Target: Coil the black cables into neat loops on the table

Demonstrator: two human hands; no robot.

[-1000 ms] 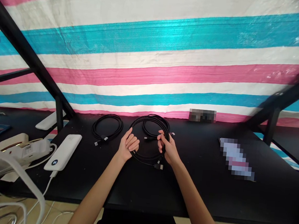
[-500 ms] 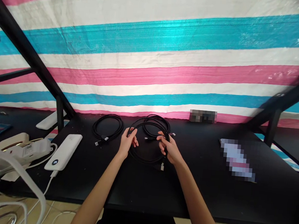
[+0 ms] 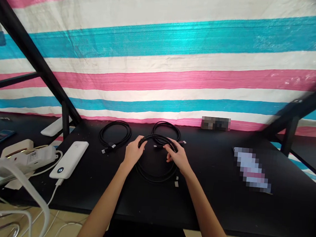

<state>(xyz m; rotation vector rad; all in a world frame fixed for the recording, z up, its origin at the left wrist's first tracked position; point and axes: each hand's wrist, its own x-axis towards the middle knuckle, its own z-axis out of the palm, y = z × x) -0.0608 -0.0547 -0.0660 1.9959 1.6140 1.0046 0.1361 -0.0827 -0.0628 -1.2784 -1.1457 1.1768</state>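
Note:
A coiled black cable (image 3: pixel 155 179) is held in loops between my two hands, just over the black table (image 3: pixel 150 208). My left hand (image 3: pixel 135 150) closes round the left side of the coil, my right hand (image 3: pixel 177 155) round its right side. Near the right wrist shows a connector (image 3: pixel 176 184) with a pale end. Behind the held loops lies a second coiled black cable (image 3: pixel 167 123), partly covered by them, with its connector ends showing. To the left of my left hand rests a third coiled black cable (image 3: pixel 116 122), its two plugs toward me.
On the left are a white power bank (image 3: pixel 70 159) with a cable plugged in, a white power strip (image 3: pixel 37 157) and tangled white leads. A pixelated flat object (image 3: pixel 250 170) lies on the right. Black metal frame legs (image 3: pixel 36 58) slant at both sides before a striped sheet (image 3: pixel 162 71).
The held coil has come lower and nearer to me, its strands now bunched closer at the top. My hands have tightened round it; the view has shifted slightly.

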